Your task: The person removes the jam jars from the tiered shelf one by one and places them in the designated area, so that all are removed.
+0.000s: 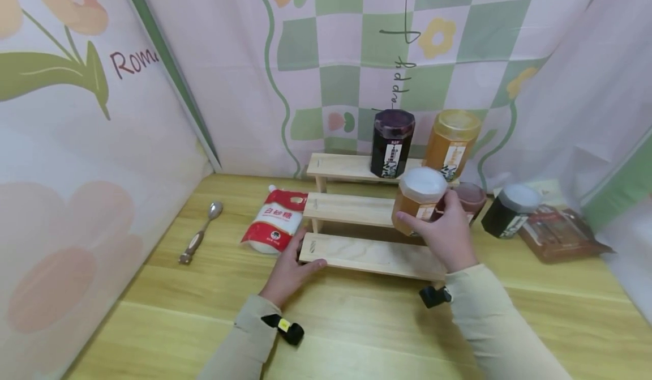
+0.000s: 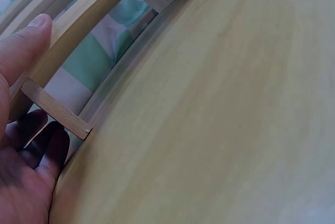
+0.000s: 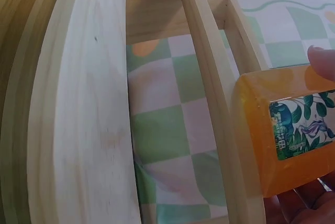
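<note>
A three-step wooden rack (image 1: pixel 356 255) stands on the table. My left hand (image 1: pixel 289 269) grips the left end of its lowest step. In the left wrist view the thumb (image 2: pixel 26 46) lies along the step's front, the other fingers curling behind the end support. My right hand (image 1: pixel 450 233) holds an amber jar (image 1: pixel 407 207) with a white lid at the middle step. The right wrist view shows this jar (image 3: pixel 272 166) tilted against the step's edge, its label leafy. Whether it bears on the step I cannot tell.
On the top step stand a dark purple jar (image 1: pixel 389 148) and a golden jar (image 1: pixel 450 145). A reddish jar (image 1: pixel 474 196) is partly hidden behind my right hand. Further right are a dark jar (image 1: pixel 509 213) and a brown packet (image 1: pixel 557 233). Leftward lie a sugar bag (image 1: pixel 275 218) and a spoon (image 1: pixel 201 233).
</note>
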{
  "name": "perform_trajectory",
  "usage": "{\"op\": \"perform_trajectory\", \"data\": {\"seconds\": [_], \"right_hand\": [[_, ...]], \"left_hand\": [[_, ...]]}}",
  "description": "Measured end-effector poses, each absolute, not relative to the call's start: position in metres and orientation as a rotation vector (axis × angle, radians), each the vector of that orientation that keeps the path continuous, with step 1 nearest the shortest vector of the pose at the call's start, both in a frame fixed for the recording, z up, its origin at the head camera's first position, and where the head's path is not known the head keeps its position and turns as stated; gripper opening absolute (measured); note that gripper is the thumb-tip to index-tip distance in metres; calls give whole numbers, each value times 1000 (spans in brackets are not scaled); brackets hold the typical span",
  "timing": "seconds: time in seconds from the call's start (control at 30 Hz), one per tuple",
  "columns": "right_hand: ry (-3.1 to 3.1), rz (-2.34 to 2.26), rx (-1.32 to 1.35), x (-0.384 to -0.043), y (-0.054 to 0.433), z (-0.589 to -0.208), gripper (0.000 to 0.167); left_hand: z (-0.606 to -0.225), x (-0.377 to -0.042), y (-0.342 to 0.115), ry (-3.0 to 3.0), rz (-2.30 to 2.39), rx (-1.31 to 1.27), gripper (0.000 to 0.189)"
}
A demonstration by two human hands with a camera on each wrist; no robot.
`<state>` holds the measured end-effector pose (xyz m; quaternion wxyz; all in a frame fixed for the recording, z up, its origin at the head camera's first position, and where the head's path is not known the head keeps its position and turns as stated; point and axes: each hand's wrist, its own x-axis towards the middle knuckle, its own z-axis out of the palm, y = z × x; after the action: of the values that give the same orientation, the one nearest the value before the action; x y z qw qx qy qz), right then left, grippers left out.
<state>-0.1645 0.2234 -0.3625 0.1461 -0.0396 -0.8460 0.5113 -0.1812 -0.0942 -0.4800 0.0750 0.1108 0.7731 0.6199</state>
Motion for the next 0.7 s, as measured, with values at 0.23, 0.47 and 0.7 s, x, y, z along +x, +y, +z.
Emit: {"op": "perform_trajectory", "data": {"seconds": [0.23, 0.47, 0.7], "right_hand": [[-2431, 1478, -116, -170, 213, -364, 94], [-2402, 1551, -75, -178, 202, -366, 94], [-2381, 1572, -82, -184, 191, -367, 93]], "left_hand": [[-480, -181, -94, 2324, 1856, 331, 98], [-480, -181, -94, 2333, 1848, 333, 99], [-479, -181, -94, 2322, 1868, 352, 92]]}}
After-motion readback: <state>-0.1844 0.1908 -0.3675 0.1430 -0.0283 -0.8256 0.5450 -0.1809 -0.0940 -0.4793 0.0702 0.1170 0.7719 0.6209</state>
